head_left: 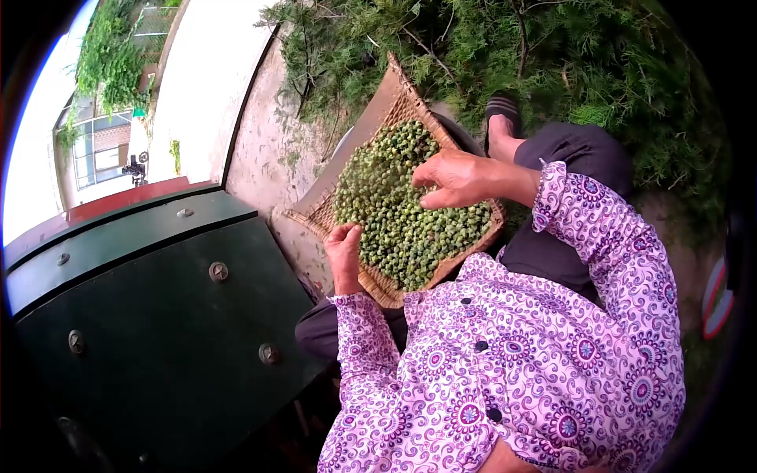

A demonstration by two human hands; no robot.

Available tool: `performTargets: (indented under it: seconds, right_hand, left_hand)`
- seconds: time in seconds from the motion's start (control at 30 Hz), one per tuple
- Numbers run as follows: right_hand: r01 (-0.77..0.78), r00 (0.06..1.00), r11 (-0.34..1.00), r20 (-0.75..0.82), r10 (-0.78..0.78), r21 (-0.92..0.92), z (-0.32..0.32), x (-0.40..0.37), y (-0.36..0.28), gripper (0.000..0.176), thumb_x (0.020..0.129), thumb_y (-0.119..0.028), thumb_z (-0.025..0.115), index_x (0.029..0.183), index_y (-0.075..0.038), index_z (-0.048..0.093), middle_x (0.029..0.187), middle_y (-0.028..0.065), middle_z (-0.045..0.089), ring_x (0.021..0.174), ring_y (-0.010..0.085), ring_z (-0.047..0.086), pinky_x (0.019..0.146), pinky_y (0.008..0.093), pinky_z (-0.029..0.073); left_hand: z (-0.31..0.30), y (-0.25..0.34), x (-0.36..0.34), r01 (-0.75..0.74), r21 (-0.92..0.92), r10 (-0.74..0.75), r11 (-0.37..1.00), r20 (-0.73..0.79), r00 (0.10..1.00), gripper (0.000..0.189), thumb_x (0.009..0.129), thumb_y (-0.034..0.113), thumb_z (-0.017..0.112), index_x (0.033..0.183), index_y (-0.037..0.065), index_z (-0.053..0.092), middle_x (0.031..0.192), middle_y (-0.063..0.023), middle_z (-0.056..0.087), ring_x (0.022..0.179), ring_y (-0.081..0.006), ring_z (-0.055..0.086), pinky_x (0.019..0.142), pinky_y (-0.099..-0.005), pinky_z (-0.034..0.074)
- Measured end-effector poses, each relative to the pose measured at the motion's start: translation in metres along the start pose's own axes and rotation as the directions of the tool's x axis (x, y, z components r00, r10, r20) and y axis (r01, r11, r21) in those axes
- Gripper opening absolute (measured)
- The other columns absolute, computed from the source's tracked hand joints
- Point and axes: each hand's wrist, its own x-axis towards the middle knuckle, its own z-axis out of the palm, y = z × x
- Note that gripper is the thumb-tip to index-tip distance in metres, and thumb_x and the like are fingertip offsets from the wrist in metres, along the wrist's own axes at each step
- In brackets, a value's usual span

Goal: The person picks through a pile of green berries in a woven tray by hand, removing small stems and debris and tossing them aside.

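Note:
A woven winnowing basket (388,293) rests at my lap, holding a thick layer of small green, knobbly seed cones or berries (394,229). My left hand (343,248) is at the basket's near-left edge, its thumb and fingers pinched together; whatever is between them is too small to make out. Over the green pieces hovers my right hand (453,180), fingers curled and thumb held apart from them. I see nothing in its grasp, though the palm side is partly hidden.
Leafy evergreen branches (489,47) are heaped beyond and right of the basket. A dark green metal door panel with studs (165,315) stands at left. My shoe (503,110) is beside the branches. A pale wall (209,71) and a building lie farther off.

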Motion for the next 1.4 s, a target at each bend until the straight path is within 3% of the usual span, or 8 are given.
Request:
performTargets:
  seconds: [0.2, 0.37, 0.43, 0.57, 0.77, 1.07, 1.23, 1.4]
  right_hand:
    - [0.026, 1.000, 1.000, 0.010, -0.026, 0.000, -0.001, 0.000, -0.007, 0.037, 0.076, -0.022, 0.060, 0.099, 0.006, 0.057, 0.090, 0.0217, 0.061, 0.084, 0.0310, 0.060, 0.073, 0.0380, 0.047]
    - [-0.018, 0.998, 0.993, 0.065, 0.026, -0.116, -0.002, 0.000, -0.013, 0.036, 0.076, -0.020, 0.061, 0.100, 0.006, 0.057, 0.085, 0.0200, 0.060, 0.077, 0.0290, 0.060, 0.069, 0.0384, 0.047]
    - [0.008, 0.998, 0.999, 0.055, -0.006, -0.050, 0.002, -0.002, -0.010, 0.036, 0.075, -0.019, 0.062, 0.101, 0.006, 0.057, 0.082, 0.0193, 0.060, 0.073, 0.0298, 0.060, 0.066, 0.0383, 0.047]
    - [-0.031, 0.993, 0.994, 0.114, 0.043, -0.101, 0.001, -0.001, -0.021, 0.036, 0.076, -0.018, 0.062, 0.102, 0.006, 0.057, 0.079, 0.0187, 0.059, 0.072, 0.0290, 0.060, 0.065, 0.0376, 0.047]
    - [-0.048, 0.992, 0.998, 0.112, 0.053, -0.050, -0.007, -0.003, -0.027, 0.039, 0.076, -0.017, 0.062, 0.107, 0.004, 0.053, 0.086, 0.0181, 0.059, 0.073, 0.0277, 0.061, 0.065, 0.0373, 0.047]
    - [0.004, 1.000, 0.988, 0.008, -0.003, -0.154, -0.007, 0.004, -0.014, 0.035, 0.077, -0.020, 0.061, 0.101, 0.005, 0.056, 0.083, 0.0177, 0.061, 0.071, 0.0264, 0.062, 0.062, 0.0352, 0.049]
    - [0.041, 0.997, 0.984, -0.060, -0.052, -0.172, -0.005, 0.001, 0.004, 0.034, 0.077, -0.022, 0.062, 0.099, 0.004, 0.058, 0.081, 0.0169, 0.062, 0.068, 0.0253, 0.062, 0.060, 0.0340, 0.049]
    - [0.012, 0.998, 0.987, -0.060, -0.022, -0.160, -0.012, 0.000, -0.006, 0.033, 0.074, -0.021, 0.062, 0.096, 0.004, 0.057, 0.079, 0.0188, 0.061, 0.071, 0.0304, 0.060, 0.063, 0.0377, 0.047]
  left_hand:
    - [-0.029, -0.069, 0.013, -0.003, 0.535, 0.109, 0.845, -0.167, 0.980, 0.041, 0.072, 0.018, 0.068, 0.107, -0.001, 0.059, 0.104, -0.0144, 0.061, 0.096, -0.0236, 0.058, 0.085, -0.0325, 0.044]
    - [-0.032, -0.077, 0.028, 0.034, 0.448, 0.066, 0.893, -0.205, 0.977, 0.053, 0.069, 0.021, 0.070, 0.116, 0.001, 0.053, 0.109, -0.0167, 0.058, 0.102, -0.0272, 0.054, 0.089, -0.0342, 0.042]
    - [-0.026, -0.070, 0.029, -0.068, 0.737, 0.193, 0.673, -0.086, 0.978, 0.062, 0.067, 0.022, 0.070, 0.122, 0.003, 0.048, 0.118, -0.0185, 0.052, 0.111, -0.0303, 0.048, 0.093, -0.0366, 0.040]
    - [0.011, -0.056, 0.024, 0.043, 0.852, -0.007, 0.522, -0.046, 0.999, 0.078, 0.064, 0.025, 0.073, 0.131, 0.010, 0.037, 0.134, -0.0233, 0.029, 0.122, -0.0386, 0.033, 0.100, -0.0445, 0.031]
    - [0.022, -0.058, 0.027, 0.005, 0.876, -0.002, 0.482, -0.004, 1.000, 0.080, 0.064, 0.033, 0.073, 0.132, 0.014, 0.034, 0.121, -0.0185, 0.041, 0.109, -0.0373, 0.043, 0.091, -0.0441, 0.037]
    - [0.110, -0.041, 0.004, -0.155, 0.596, 0.054, 0.787, 0.184, 0.981, 0.069, 0.067, 0.028, 0.072, 0.125, 0.006, 0.041, 0.108, -0.0189, 0.049, 0.098, -0.0325, 0.052, 0.084, -0.0394, 0.044]
    - [0.150, -0.009, -0.044, -0.536, 0.568, 0.352, 0.624, 0.408, 0.842, 0.065, 0.068, 0.024, 0.070, 0.125, 0.009, 0.042, 0.108, -0.0187, 0.048, 0.092, -0.0366, 0.054, 0.078, -0.0423, 0.046]
    - [0.118, 0.018, -0.081, -0.557, 0.570, 0.091, 0.604, 0.645, 0.759, 0.054, 0.070, 0.022, 0.068, 0.120, 0.008, 0.050, 0.118, -0.0213, 0.049, 0.093, -0.0357, 0.057, 0.078, -0.0419, 0.047]
